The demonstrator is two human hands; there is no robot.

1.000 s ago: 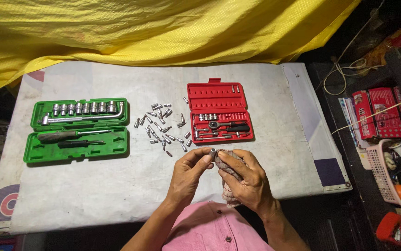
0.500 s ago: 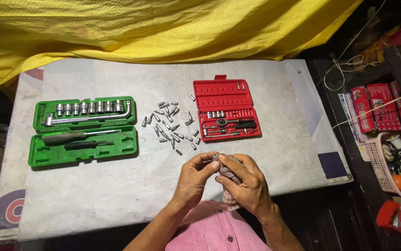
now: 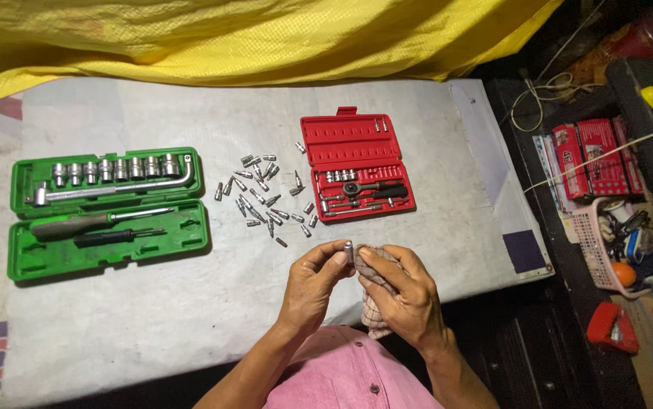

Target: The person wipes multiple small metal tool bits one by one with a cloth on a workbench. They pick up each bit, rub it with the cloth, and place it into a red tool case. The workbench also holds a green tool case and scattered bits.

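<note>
My left hand (image 3: 313, 282) pinches a small silver socket (image 3: 348, 251) between thumb and fingertips. My right hand (image 3: 408, 294) grips a checked cloth (image 3: 373, 316) and presses it against the socket; the two hands touch at the table's near edge. Beyond them, several loose silver bits (image 3: 266, 193) lie scattered on the white table (image 3: 152, 318). An open red tool case (image 3: 356, 167) with a ratchet and sockets lies to the right of the bits. To the left of them sits an open green tool case (image 3: 107, 212) with sockets, an L-bar and a screwdriver.
A yellow sheet (image 3: 250, 34) hangs along the table's far edge. Right of the table, on the dark floor, lie red packages (image 3: 591, 159), a pink basket (image 3: 606, 242) full of small items, cords and a red object (image 3: 612, 327).
Both hands have stayed together at the near edge, working the cloth on the socket. The camera view has shifted slightly; the cases and bits have not moved.
</note>
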